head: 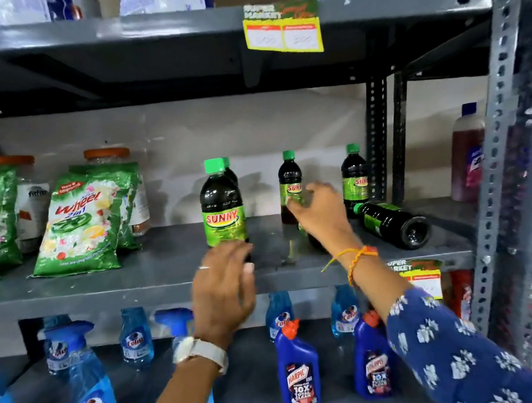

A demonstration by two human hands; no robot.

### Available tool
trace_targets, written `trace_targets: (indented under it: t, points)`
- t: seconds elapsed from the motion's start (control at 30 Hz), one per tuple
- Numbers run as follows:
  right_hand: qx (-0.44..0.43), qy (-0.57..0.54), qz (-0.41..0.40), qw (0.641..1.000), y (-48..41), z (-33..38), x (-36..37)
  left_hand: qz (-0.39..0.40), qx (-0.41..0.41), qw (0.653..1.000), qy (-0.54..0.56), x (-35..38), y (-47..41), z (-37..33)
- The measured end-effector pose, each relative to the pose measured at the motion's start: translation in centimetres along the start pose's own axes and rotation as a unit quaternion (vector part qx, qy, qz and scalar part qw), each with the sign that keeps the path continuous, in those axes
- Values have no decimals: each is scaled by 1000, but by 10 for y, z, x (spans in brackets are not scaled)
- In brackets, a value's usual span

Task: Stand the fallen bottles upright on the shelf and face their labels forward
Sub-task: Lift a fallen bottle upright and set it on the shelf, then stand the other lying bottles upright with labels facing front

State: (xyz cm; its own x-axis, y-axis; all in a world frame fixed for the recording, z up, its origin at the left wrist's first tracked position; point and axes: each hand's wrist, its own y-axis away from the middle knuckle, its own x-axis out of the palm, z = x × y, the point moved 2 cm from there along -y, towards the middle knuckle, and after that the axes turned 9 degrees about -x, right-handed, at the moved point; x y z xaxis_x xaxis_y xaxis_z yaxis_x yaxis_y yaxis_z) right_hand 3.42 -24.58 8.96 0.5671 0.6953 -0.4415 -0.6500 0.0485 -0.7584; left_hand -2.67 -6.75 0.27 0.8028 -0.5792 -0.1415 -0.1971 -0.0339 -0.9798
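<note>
Dark bottles with green caps and green "Sunny" labels stand on the middle shelf. The front bottle is upright with its label forward. Behind it to the right two more stand upright, one and another. A fourth bottle lies on its side, base toward me. My left hand hovers open just below the front bottle, blurred. My right hand reaches in front of the middle upright bottle, fingers apart; a dark object lies hidden under its wrist.
Green Wheel detergent packs and jars sit at the shelf's left. A pink bottle stands beyond the grey upright post. Blue Colin sprays and Harpic bottles fill the lower shelf. A yellow price tag hangs above.
</note>
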Motion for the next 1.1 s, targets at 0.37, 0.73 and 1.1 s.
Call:
trace_targets:
  t: [0.37,0.73,1.1]
  points:
    - [44,362,211,907,-24,-45,23,185,-98,956,-205,79,-1,-56]
    - [8,61,47,997,0,-73,14,187,-111,951,-218,87,2,-52]
    - [26,-31,34,999,-2,-87,24,195,-118,953,-198,88,3,-49]
